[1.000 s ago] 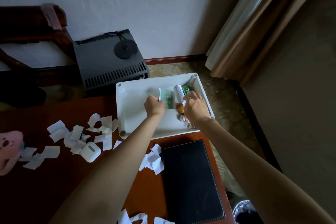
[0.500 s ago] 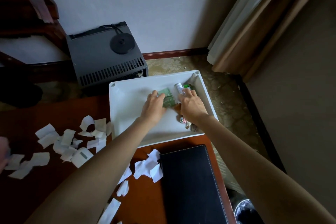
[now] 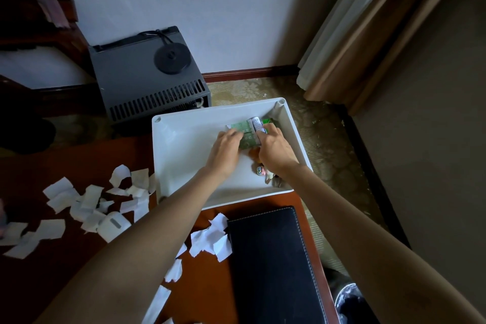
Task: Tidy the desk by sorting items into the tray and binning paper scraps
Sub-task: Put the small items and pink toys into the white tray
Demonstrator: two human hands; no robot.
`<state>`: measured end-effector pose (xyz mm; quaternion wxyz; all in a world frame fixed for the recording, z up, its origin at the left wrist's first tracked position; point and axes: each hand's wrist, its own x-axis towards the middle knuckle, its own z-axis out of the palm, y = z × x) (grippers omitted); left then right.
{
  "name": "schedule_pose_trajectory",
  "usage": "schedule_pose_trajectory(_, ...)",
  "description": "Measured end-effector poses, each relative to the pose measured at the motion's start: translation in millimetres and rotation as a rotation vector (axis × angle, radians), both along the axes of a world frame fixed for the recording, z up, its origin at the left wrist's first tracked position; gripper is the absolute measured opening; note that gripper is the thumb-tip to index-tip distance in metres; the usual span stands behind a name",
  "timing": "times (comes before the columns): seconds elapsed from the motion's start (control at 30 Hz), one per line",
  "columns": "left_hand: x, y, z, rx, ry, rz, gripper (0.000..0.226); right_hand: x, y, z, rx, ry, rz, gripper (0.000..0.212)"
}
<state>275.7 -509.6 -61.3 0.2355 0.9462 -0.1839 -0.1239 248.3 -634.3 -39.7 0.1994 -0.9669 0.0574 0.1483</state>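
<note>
Left grip (image 3: 227,148) rests flat, straight fingers on the green printed paper packet (image 3: 247,137) inside the white rectangular plastic tray (image 3: 184,166). Right grip (image 3: 273,150) covers the white cylindrical tube (image 3: 256,123); I cannot tell whether it is holding it. Since the tray seems to overhang the red-brown wooden worktop (image 3: 205,284), pressing down could tip it.

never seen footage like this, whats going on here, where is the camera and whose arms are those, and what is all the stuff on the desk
There is no machine here. These are a person's two bare arms, filmed by a wide-angle camera worn on their head, looking forward and down. Both hands reach into a white tray at the far edge of the desk. The left hand and right hand have fingers on a green printed paper, beside a white tube. Whether they pinch it or only press it is unclear. On the desk lie torn paper scraps, a white earbud case and a black folder. What looks like a bin shows at the bottom right.
</note>
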Motion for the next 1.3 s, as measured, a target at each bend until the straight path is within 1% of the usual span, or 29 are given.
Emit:
schedule_pose_trajectory(0.17,-6.3,6.2,9.1,0.03,0.052,-0.021,0.049,-8.1,3.8,8.0,-0.018,0.007,-0.014,0.037)
schedule_pose_trajectory(0.33,-20.6,15.3,39.6,0.015,0.001,0.047,0.048,-25.2,15.4,30.2,-0.097,-0.023,-0.023,0.035)
schedule_pose_trajectory(0.47,-45.0,32.7,69.9,-0.024,-0.026,0.127,0.044,-55.1,39.8,53.2,-0.127,-0.105,-0.032,0.038)
schedule_pose_trajectory(0.63,-107.5,67.6,94.4,-0.059,-0.026,0.221,0.038,-119.3,83.1,69.8,-0.072,-0.198,-0.02,0.038)
schedule_pose_trajectory(0.73,-157.5,91.5,95.4,-0.07,-0.009,0.252,0.034,-168.0,107.7,67.0,-0.007,-0.179,-0.023,0.035)
schedule_pose_trajectory(0.87,-229.4,117.8,78.4,-0.059,0.051,0.261,0.028,-245.5,126.2,47.3,0.052,-0.14,-0.059,0.029)
schedule_pose_trajectory(0.93,-261.5,124.7,66.1,-0.051,0.114,0.264,0.028,-284.1,127.3,35.6,0.047,-0.098,-0.136,0.024)
schedule_pose_trajectory(1.03,-299.7,126.6,51.6,-0.022,0.193,0.258,0.03,-329.5,120.6,22.5,0.014,-0.019,-0.349,0.022)
schedule_pose_trajectory(1.17,-331.6,125.6,46.1,0.002,0.224,0.217,0.031,-364.0,108.5,11.2,-0.044,0.101,-0.566,0.033)
schedule_pose_trajectory(1.23,-338.2,126.4,45.1,0.009,0.225,0.206,0.031,-370.9,104.7,7.5,-0.016,0.161,-0.637,0.037)
schedule_pose_trajectory(1.3,-339.7,130.5,42.8,0.031,0.219,0.183,0.031,-373.0,103.0,6.4,0.047,0.2,-0.686,0.035)
